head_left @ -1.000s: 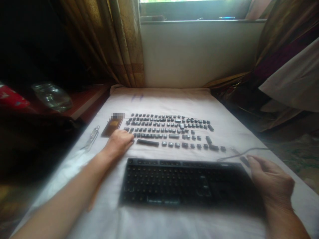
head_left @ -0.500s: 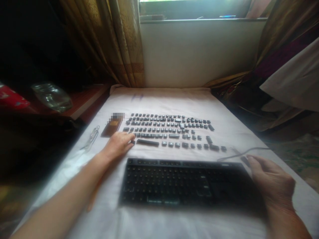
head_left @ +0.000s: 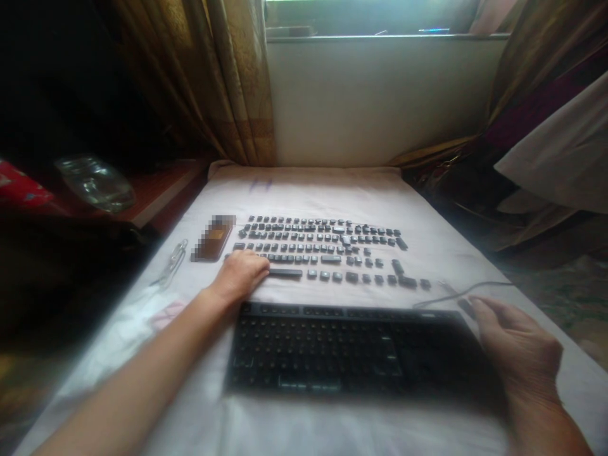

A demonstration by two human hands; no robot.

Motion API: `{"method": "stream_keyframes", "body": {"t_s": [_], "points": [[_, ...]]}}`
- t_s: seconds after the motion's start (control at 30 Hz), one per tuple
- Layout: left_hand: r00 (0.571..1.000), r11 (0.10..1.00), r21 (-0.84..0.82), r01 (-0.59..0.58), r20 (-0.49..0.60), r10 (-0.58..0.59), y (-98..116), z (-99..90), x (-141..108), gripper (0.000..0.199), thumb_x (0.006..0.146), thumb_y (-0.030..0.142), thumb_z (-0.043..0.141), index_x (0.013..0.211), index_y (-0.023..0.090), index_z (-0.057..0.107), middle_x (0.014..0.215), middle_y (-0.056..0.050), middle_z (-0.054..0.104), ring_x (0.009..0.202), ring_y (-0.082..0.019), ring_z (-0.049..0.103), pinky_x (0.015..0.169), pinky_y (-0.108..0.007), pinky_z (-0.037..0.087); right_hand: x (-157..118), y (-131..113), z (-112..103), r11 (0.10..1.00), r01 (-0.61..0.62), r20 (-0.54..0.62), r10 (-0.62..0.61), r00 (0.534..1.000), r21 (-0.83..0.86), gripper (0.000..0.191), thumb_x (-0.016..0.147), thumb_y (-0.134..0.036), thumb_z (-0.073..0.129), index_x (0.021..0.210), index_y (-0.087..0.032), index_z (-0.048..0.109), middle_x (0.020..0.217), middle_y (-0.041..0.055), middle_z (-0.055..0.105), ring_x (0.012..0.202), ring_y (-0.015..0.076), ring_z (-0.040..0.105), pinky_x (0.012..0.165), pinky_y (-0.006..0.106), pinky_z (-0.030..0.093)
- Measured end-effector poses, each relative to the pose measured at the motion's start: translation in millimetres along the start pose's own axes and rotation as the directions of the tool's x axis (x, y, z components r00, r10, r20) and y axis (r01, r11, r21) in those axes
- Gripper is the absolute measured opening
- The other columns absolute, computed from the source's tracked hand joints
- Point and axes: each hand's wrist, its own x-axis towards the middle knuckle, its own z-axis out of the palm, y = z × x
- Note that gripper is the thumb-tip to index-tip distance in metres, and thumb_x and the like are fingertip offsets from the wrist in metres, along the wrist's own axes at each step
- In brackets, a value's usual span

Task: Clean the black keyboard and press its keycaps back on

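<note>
My left hand (head_left: 243, 273) rests low over the rows of loose keycaps (head_left: 294, 247). Its bent fingers close on the left end of the long space bar keycap (head_left: 285, 273), though the fingertips are partly hidden. At the right, my right hand (head_left: 515, 339) pinches a small dark tool (head_left: 467, 308), mostly covered by the fingers, by the top right corner of the keyboard. The black keyboard base (head_left: 327, 348) lies flat in front of me, its key area bare of most caps and its right end blurred.
A brown phone-like slab (head_left: 221, 239), partly pixelated, lies left of the keycaps. Nearer the left edge is a clear slender item (head_left: 177, 254). A cable (head_left: 463, 291) runs off to the right. Curtains (head_left: 237, 82) hang beyond the cloth-covered surface (head_left: 327, 193).
My left hand has moved slightly right, from a small keycap onto the left end of the space bar keycap. My right hand and the keyboard have stayed put.
</note>
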Motion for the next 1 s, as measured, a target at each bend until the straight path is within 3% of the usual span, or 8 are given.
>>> {"method": "stream_keyframes", "body": {"t_s": [0.23, 0.67, 1.0], "points": [[1.0, 1.0, -0.002, 0.009, 0.017, -0.009, 2.6, -0.8, 0.4, 0.009, 0.087, 0.031, 0.062, 0.09, 0.025, 0.067, 0.089, -0.002, 0.072, 0.088, -0.022, 0.064, 0.079, -0.034, 0.045, -3.2, -8.4, -5.1, 1.0, -0.014, 0.04, 0.014, 0.999, -0.005, 0.058, 0.065, -0.056, 0.046, 0.093, -0.014, 0.077, 0.101, 0.0153, 0.076, 0.086, 0.0313, 0.07, 0.086, 0.039, 0.051], [1.0, 0.999, -0.049, -0.012, 0.01, 0.013, 2.8, 1.3, -1.9, 0.02, 0.087, 0.03, 0.059, 0.103, 0.025, 0.07, 0.104, -0.003, 0.075, 0.099, -0.024, 0.066, 0.087, -0.037, 0.048, -3.2, -10.6, -5.6, 0.999, -0.033, 0.123, 0.028, 0.992, 0.039, 0.041, 0.068, -0.05, 0.051, 0.085, -0.02, 0.074, 0.102, 0.0132, 0.077, 0.085, 0.0315, 0.069, 0.086, 0.041, 0.052], [0.991, 0.994, -0.11, 0.007, -0.13, -0.021, -4.1, -8.6, -18.3, 0.022, 0.089, 0.032, 0.058, 0.105, 0.025, 0.072, 0.102, -0.005, 0.076, 0.098, -0.024, 0.068, 0.088, -0.037, 0.051, 11.5, -24.7, -4.9, 0.967, 0.252, 0.145, -0.247, 0.958, -0.017, 0.032, 0.074, -0.045, 0.053, 0.082, -0.024, 0.076, 0.093, 0.0089, 0.077, 0.081, 0.0289, 0.07, 0.076, 0.04, 0.055]]}}
